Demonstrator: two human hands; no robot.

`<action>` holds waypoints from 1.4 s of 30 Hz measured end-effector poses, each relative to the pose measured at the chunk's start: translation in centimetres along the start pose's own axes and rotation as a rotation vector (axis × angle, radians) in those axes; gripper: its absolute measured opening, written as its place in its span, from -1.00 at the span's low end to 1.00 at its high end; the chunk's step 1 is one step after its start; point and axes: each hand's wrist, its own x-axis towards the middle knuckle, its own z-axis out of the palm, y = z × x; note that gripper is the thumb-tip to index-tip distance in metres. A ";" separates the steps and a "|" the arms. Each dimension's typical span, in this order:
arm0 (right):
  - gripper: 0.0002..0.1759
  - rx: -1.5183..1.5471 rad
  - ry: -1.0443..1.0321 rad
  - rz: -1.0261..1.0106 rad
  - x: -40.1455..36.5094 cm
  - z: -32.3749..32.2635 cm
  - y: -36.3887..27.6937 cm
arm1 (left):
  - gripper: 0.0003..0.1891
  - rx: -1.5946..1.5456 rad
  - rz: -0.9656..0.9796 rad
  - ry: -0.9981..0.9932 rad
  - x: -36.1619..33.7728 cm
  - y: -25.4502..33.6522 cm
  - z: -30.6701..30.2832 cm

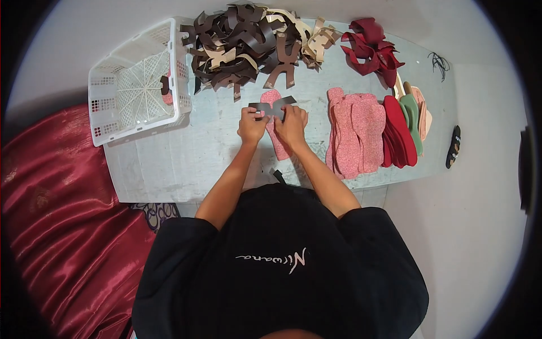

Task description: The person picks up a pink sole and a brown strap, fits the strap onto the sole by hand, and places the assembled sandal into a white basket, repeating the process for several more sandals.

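Space lies open on the board (pixel 169 164) in front of the white lattice basket (pixel 107 96), and a narrow gap separates the hands from the pink stack (pixel 355 135). Left hand (pixel 251 127) and right hand (pixel 292 125) both pinch a flat dark strap (pixel 272 107), fingers closed on it, over a speckled pink sole (pixel 271 96) at the board's middle. Brown straps (pixel 237 45) and red straps (pixel 372 45) pile at the far edge. The board looks pale and scuffed. Shiny red cloth (pixel 51 214) lies at the left.

Matt dark strap (pixel 272 107), rough speckled pink sole (pixel 281 149), white plastic lattice basket (pixel 135 85), glossy red satin cloth (pixel 62 203)
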 end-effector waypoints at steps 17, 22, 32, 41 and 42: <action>-0.77 1.247 0.004 0.211 -3.3 -6.3 -3.8 | -0.31 -1.224 -0.097 -0.403 -3.3 3.4 -6.6; -0.80 1.172 0.116 0.250 -6.0 -8.3 -5.5 | -0.38 -1.346 -0.259 -0.491 -7.9 3.1 -8.1; -0.82 0.946 0.114 -0.016 -9.6 -8.8 -6.9 | -0.65 -1.100 -0.092 -0.617 -11.3 2.8 -10.2; -0.52 0.663 -0.079 -0.316 -11.3 -12.1 -8.2 | -0.63 -1.168 -0.005 -0.448 -11.7 4.3 -12.6; -0.52 0.660 -0.073 -0.318 -11.3 -11.7 -7.9 | -0.63 -1.178 0.042 -0.441 -11.6 4.5 -12.6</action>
